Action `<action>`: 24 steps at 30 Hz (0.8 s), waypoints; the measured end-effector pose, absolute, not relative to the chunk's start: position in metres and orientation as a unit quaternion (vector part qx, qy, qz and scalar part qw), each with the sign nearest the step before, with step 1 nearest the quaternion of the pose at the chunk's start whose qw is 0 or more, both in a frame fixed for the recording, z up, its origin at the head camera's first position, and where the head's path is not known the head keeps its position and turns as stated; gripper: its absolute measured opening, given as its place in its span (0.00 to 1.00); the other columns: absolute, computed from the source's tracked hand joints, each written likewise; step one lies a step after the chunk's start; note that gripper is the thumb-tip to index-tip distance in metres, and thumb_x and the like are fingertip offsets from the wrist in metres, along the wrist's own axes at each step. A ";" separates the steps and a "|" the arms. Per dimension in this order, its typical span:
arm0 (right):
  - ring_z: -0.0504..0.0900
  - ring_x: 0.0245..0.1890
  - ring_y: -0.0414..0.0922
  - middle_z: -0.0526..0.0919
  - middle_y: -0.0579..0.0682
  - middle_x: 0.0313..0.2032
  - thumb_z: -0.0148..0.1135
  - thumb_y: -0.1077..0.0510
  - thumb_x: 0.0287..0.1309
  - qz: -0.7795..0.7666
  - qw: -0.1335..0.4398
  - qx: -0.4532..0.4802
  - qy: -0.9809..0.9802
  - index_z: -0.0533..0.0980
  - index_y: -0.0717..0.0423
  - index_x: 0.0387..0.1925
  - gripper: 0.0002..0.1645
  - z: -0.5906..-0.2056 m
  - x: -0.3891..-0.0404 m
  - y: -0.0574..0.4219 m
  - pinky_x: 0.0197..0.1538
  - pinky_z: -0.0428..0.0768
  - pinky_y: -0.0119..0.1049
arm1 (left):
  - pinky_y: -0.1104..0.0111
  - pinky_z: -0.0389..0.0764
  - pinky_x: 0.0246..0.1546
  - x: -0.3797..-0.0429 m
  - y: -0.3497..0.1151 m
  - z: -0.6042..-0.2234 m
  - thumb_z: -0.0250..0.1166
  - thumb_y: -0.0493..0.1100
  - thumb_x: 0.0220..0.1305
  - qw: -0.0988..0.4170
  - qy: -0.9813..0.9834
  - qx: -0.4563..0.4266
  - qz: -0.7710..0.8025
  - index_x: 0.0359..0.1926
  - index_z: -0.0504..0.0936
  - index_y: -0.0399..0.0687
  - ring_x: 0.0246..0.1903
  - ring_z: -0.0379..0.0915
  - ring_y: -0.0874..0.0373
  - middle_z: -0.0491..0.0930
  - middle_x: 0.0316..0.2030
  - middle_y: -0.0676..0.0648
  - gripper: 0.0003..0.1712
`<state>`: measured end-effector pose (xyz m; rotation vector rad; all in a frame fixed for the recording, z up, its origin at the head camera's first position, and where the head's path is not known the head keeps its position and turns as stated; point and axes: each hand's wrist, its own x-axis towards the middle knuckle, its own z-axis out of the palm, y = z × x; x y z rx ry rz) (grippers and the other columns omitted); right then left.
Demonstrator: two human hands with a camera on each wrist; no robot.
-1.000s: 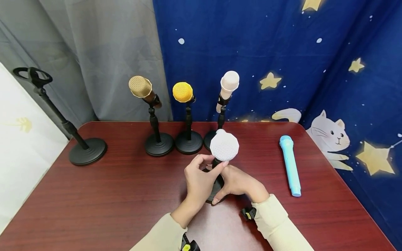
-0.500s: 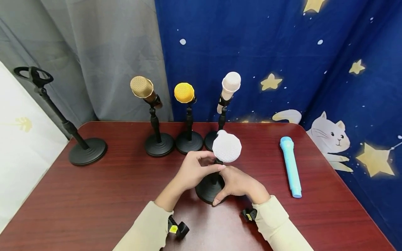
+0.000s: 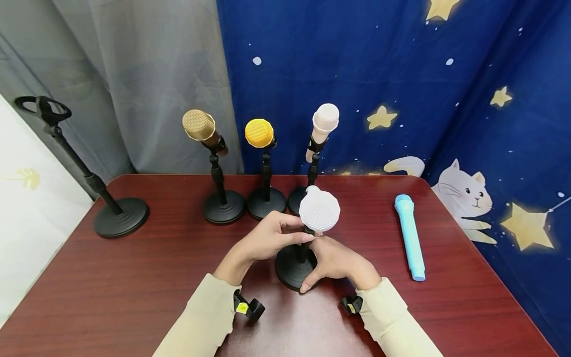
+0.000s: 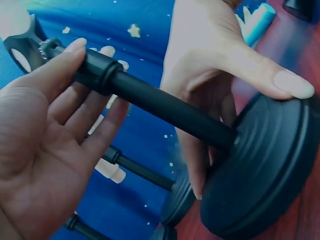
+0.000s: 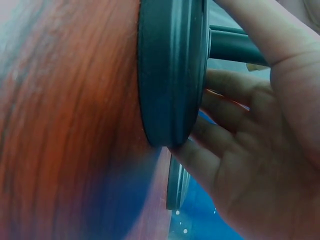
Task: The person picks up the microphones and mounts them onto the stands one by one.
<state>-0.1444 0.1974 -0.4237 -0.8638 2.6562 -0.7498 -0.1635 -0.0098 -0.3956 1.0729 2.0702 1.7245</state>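
A white microphone (image 3: 319, 210) sits in a black microphone stand (image 3: 291, 269) in the middle of the table, its mesh head facing me. My left hand (image 3: 263, 238) pinches the top of the stand's pole; in the left wrist view the thumb lies along the thick collar (image 4: 97, 70), fingers behind it. Lower down, my right hand (image 3: 336, 260) holds the round base (image 4: 265, 165), thumb on its near rim and fingers on the far side. The right wrist view shows that base (image 5: 170, 75) on the tabletop, fingertips touching its edge.
Behind stand a gold microphone (image 3: 199, 125), a yellow microphone (image 3: 259, 133) and another white microphone (image 3: 325, 119), each on a black stand. A stand with a bare ring holder (image 3: 43, 109) is at far left. A light-blue microphone (image 3: 410, 238) lies at right on the table (image 3: 178, 292).
My left wrist and forearm have swung out to the left, uncovering the base, while the fingers stay at the pole's top. The right hand keeps its place on the base.
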 end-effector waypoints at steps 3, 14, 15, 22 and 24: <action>0.77 0.56 0.39 0.78 0.43 0.60 0.88 0.39 0.27 -0.265 0.123 -0.299 0.908 0.70 0.51 0.66 0.61 -0.424 -0.143 0.198 0.63 0.76 0.37 | 0.68 0.85 0.49 -0.159 -0.004 -0.398 0.69 0.35 0.65 0.107 0.695 0.354 0.616 0.52 0.86 0.38 0.44 0.85 0.64 0.89 0.45 0.39 0.15; 0.77 0.59 0.40 0.78 0.45 0.61 0.89 0.42 0.28 -0.284 0.126 -0.304 0.901 0.70 0.53 0.65 0.60 -0.424 -0.143 0.195 0.66 0.74 0.39 | 0.74 0.82 0.30 -0.125 0.030 -0.397 0.82 0.51 0.48 -0.198 0.807 0.166 0.532 0.36 0.86 0.51 0.26 0.77 0.68 0.85 0.26 0.54 0.18; 0.77 0.58 0.40 0.78 0.45 0.61 0.89 0.42 0.28 -0.283 0.126 -0.302 0.901 0.70 0.53 0.65 0.60 -0.424 -0.144 0.195 0.66 0.75 0.39 | 0.74 0.81 0.29 -0.122 0.031 -0.397 0.82 0.52 0.47 -0.211 0.809 0.152 0.527 0.35 0.85 0.51 0.26 0.77 0.68 0.84 0.25 0.54 0.19; 0.77 0.54 0.39 0.80 0.44 0.56 0.88 0.41 0.28 -0.279 0.125 -0.299 0.904 0.70 0.55 0.63 0.59 -0.425 -0.143 0.195 0.63 0.76 0.38 | 0.76 0.80 0.28 -0.116 0.039 -0.399 0.83 0.51 0.47 -0.256 0.806 0.131 0.517 0.33 0.81 0.48 0.26 0.77 0.65 0.80 0.28 0.51 0.21; 0.78 0.54 0.39 0.80 0.43 0.55 0.88 0.40 0.28 -0.278 0.124 -0.300 0.904 0.71 0.54 0.62 0.58 -0.425 -0.143 0.196 0.63 0.76 0.38 | 0.76 0.81 0.29 -0.116 0.040 -0.401 0.83 0.49 0.47 -0.258 0.800 0.133 0.526 0.33 0.80 0.47 0.27 0.79 0.64 0.81 0.29 0.50 0.20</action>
